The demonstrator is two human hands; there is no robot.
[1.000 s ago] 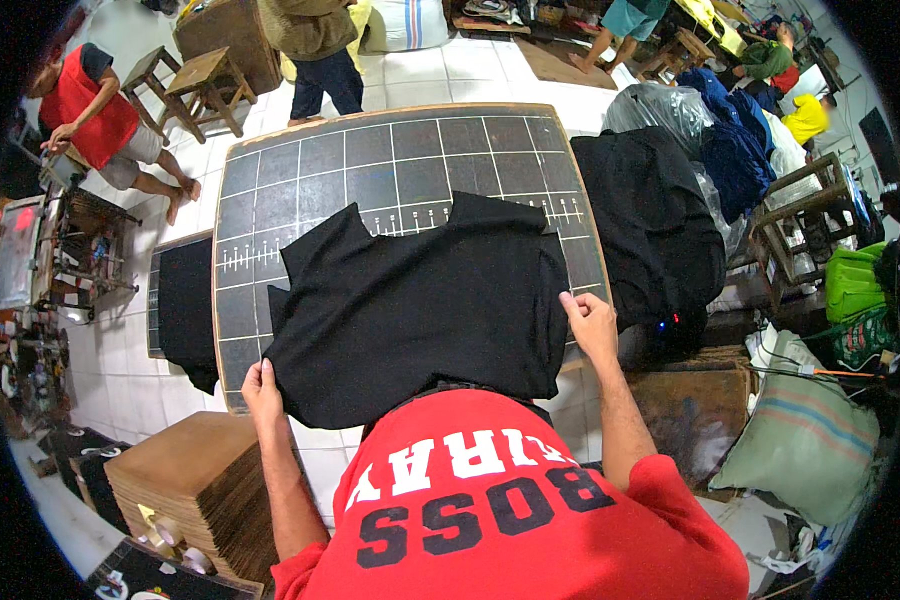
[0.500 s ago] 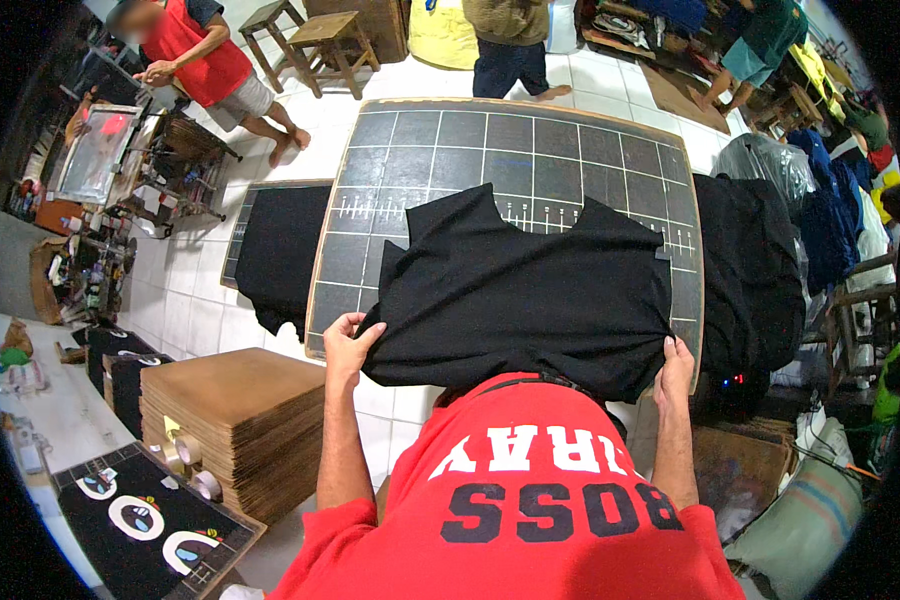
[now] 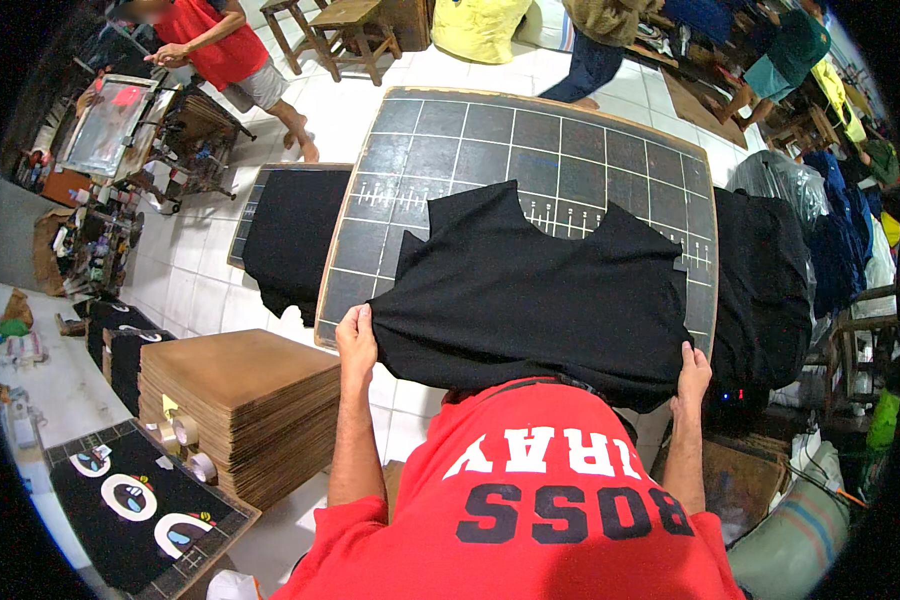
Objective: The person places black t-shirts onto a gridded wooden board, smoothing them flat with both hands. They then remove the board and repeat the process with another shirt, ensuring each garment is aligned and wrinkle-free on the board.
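A black shirt panel (image 3: 550,290), with a curved neckline at its far end, lies across the dark gridded board (image 3: 460,125) in front of me. Its near part hangs over the board's front edge, close to my red shirt. At the panel's left edge my left hand (image 3: 356,345) pinches the cloth between thumb and fingers. On the opposite side, my right hand (image 3: 692,375) grips the near right edge. The cloth is drawn out between both hands, with soft folds near the left grip.
Black cloth stacks flank the board, one on the left (image 3: 295,230) and one on the right (image 3: 763,290). At the near left stand a pile of brown boards (image 3: 235,385), tape rolls (image 3: 185,430) and a printed black panel (image 3: 120,510). Other people stand beyond.
The left edge of the panel is now pulled out tauter, and its near folds have smoothed. My view has shifted slightly. Beyond the board, a person in dark trousers has moved right.
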